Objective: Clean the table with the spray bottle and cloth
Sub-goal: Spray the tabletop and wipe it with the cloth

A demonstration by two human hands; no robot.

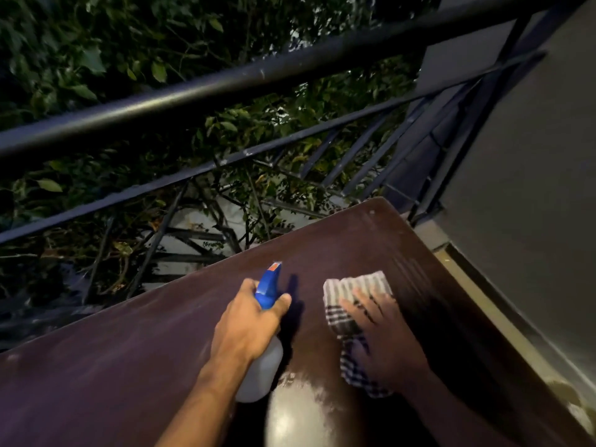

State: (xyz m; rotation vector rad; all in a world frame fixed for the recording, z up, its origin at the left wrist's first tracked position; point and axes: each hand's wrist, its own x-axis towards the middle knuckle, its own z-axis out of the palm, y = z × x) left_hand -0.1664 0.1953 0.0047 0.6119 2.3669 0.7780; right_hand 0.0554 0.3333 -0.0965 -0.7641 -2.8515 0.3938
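Left hand [250,321] clamped around spray bottle [263,359], nozzle aimed toward table's [113,366] far edge. Right hand [379,321], fingers spread flat, presses checked cloth [351,290] onto table near far right corner.

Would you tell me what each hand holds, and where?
Left hand grips the spray bottle at its neck; right hand presses flat on the cloth.

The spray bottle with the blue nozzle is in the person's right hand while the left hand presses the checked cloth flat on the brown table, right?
Not quite. In the head view the left hand holds the spray bottle; the right hand presses the checked cloth on the brown table.
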